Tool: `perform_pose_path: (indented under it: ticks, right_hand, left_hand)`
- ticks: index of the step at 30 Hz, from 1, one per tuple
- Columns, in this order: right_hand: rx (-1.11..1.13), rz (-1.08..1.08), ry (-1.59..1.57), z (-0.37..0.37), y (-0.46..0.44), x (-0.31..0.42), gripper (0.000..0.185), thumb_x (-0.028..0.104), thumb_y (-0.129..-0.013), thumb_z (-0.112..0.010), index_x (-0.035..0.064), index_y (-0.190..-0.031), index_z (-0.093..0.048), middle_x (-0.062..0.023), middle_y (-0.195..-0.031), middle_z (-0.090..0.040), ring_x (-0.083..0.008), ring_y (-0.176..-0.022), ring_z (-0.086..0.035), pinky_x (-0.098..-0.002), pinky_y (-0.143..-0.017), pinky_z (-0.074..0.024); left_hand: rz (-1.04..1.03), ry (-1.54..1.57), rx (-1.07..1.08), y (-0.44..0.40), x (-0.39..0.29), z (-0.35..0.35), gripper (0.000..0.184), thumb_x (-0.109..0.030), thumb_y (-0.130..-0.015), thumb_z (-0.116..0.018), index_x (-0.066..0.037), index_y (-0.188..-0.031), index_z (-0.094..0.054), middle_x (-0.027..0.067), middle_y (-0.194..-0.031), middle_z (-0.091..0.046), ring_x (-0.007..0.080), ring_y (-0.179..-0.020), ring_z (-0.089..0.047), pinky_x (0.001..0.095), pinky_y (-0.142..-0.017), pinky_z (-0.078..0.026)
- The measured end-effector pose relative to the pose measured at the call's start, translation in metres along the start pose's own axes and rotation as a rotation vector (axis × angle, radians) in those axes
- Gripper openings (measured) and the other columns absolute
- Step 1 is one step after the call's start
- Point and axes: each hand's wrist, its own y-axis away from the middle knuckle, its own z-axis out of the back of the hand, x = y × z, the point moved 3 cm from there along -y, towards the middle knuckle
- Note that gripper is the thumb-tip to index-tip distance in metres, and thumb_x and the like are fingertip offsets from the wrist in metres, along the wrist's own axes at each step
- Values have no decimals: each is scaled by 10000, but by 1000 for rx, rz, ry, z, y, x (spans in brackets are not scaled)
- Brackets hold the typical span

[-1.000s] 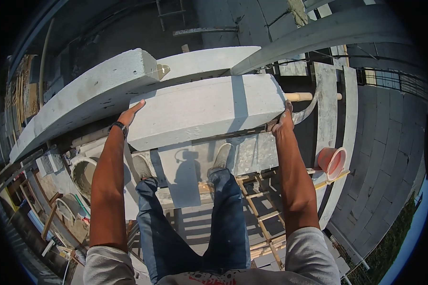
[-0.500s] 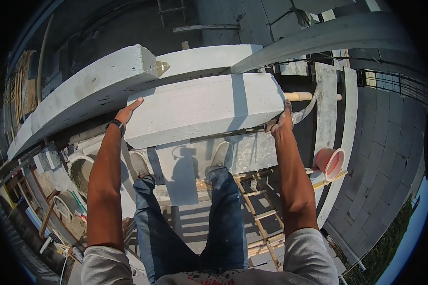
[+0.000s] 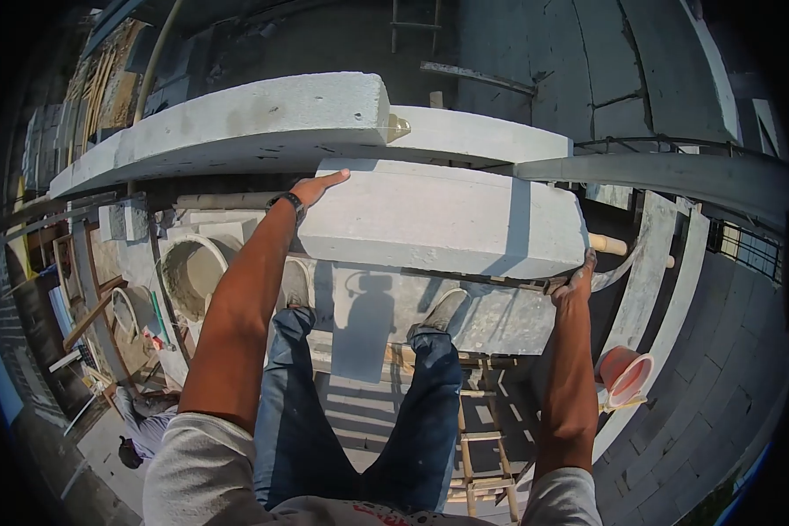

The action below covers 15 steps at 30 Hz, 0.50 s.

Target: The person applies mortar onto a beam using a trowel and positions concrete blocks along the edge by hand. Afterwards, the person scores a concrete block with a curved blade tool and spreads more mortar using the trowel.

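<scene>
A long white block (image 3: pixel 430 215) is held crosswise between my two hands, above my feet. My left hand (image 3: pixel 317 187) grips its left end, thumb on the top face and the other fingers hidden. At the right end my right hand (image 3: pixel 575 279) is wrapped round the lower corner. Just beyond the block lies a row of white blocks (image 3: pixel 237 114), with a small pale trowel-like piece (image 3: pixel 398 128) at the end of the nearer one. A shadow stripe crosses the held block near its right end.
Below left are a bucket of grey mortar (image 3: pixel 193 272) and a person (image 3: pixel 145 425) bending lower down. A red bucket (image 3: pixel 624 375) stands at the right by planks (image 3: pixel 644 272). A bamboo ladder (image 3: pixel 486 438) is below, and a grey beam (image 3: pixel 666 180) extends at upper right.
The view has turned, so the block, both hands and the row appear further right and tilted differently. Both hands keep their hold. The person at lower left has come into view.
</scene>
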Motion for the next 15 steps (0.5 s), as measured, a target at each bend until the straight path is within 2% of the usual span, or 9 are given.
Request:
perform_pose_path:
  ticks: [3,7,9,15]
  right_hand:
    - [58,0,-8,6,-8,-2,549,518,-976,-642,168,-1392,-571,-63,-1387,-622,-290,-1223,-624,-466,-978,-547]
    - [-80,42,60,15,-6,-6,588,557,-964,-638,165,-1395,-561,-74,-1391,-618,-291,-1191,-627,-450,-922,-557]
    - [-100,71,74,18,5,-15,611,573,-960,-634,160,-1402,-553,-80,-1405,-608,-296,-1175,-628,-441,-897,-557]
    - [-127,14,-13,82,28,-69,670,599,-951,-612,141,-1432,-534,-99,-1441,-577,-313,-1228,-580,-457,-976,-497]
  left_hand:
    - [-16,-44,-40,1,0,1,1013,-744,-729,-781,64,-1323,-640,248,-1337,-632,331,-1272,-591,398,-1079,-440]
    - [-37,-56,-108,18,-3,-2,1027,-746,-721,-782,62,-1337,-632,254,-1389,-599,338,-1322,-554,417,-1117,-407]
    - [-66,-52,-82,16,4,-1,1034,-739,-714,-789,67,-1341,-626,253,-1374,-610,334,-1295,-578,411,-1102,-425]
    - [-47,-101,-54,29,39,-5,1025,-714,-713,-804,90,-1324,-625,238,-1285,-666,307,-1172,-661,390,-1000,-508]
